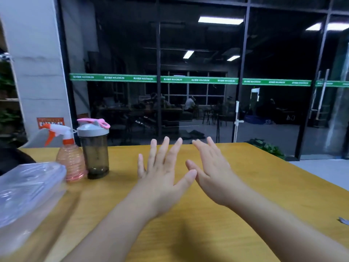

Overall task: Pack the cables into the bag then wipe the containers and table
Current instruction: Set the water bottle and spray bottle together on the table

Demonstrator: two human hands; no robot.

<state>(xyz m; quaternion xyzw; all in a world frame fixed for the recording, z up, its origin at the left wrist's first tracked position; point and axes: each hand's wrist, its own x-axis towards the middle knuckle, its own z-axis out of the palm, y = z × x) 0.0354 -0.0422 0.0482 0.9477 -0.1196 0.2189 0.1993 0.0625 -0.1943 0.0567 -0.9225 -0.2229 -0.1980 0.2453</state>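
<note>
- Head view: both bare arms reach forward over a yellow wooden table (236, 214), backs of the hands up.
- The left hand (162, 178) is released, its fingers straight and spread, holding nothing; whether it touches the tabletop cannot be told.
- The right hand (211, 171) is likewise released, fingers straight and close together, pointing far and slightly left, holding nothing.
- The left thumb tip lies just beside or against the right hand's thumb side; contact cannot be told.
- At the near left, a clear plastic box (28, 193) with a lid sits on the table, blurred and partly cut off by the frame edge.
- Just beyond it stands a spray bottle (69, 157) with a pinkish ribbed body and a white and orange trigger head, upright.
- Just right of the spray bottle, touching or nearly so, stands a smoky dark shaker (95, 150) with a grey lid and pink flip cap, upright.
- No cables or bag show in this view.
- A small grey scrap (344, 220) lies at the table's right edge; too small to identify.
- Beyond the far edge is a dark glass wall (198, 53) with a green strip across it, and a white pillar (37, 63) at the far left.
</note>
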